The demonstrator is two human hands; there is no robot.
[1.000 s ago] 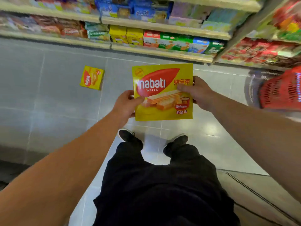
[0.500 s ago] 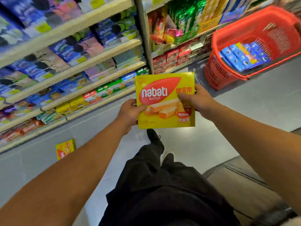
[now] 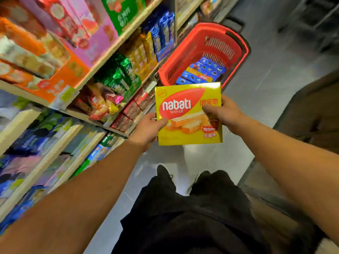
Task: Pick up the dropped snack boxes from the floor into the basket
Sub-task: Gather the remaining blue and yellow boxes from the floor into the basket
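A yellow Nabati wafer box (image 3: 185, 132) is held flat in front of me, face up, above the grey floor. My left hand (image 3: 146, 129) grips its left edge with the thumb on top. My right hand (image 3: 222, 113) grips its right edge, thumb across the front. Just beyond the box stands the red basket (image 3: 183, 65) on the floor by the shelf end, with several blue snack packs (image 3: 205, 70) lying inside. The box's far edge overlaps the basket's near rim in view.
Stocked shelves (image 3: 77, 85) with snack packs run along the left side. My shoes (image 3: 164, 174) and dark trousers are below the box. A brown mat or panel (image 3: 315, 110) lies at the right. Grey floor tiles (image 3: 271, 74) stretch past the basket.
The view has swung right toward the basket, which now sits straight ahead and closer. The second yellow box on the floor has left the view. Both hands keep the same hold.
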